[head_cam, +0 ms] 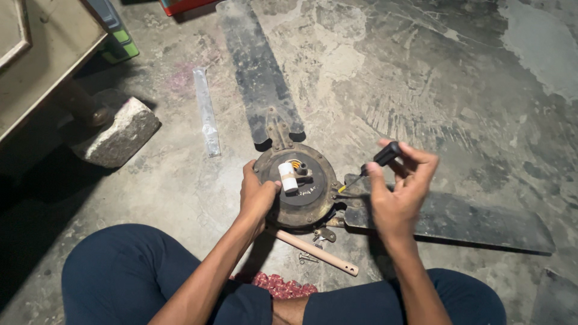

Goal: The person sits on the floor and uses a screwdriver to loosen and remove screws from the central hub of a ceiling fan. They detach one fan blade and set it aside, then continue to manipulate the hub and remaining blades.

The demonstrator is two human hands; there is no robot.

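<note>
From the head view I see my left hand (257, 195) clamped over the near left rim of the round ceiling fan motor (296, 186), which sits on the concrete floor (421, 78) between my knees, while my right hand (402, 186) pinches a black-handled screwdriver (368, 167) in a closed grip; its long axis slopes down and left, the tip meeting the motor's right edge where a dark fan blade (457, 219) joins it, so the right hand is the nearer to that joint. A second blade (259, 78) runs up and away. A white cylindrical capacitor (288, 176) lies on the motor top. A clear narrow plastic sleeve (206, 114) lies to the upper left, a green box (117, 36) under the desk (42, 60) corner, and a tan rod (319, 253) near my lap
</note>
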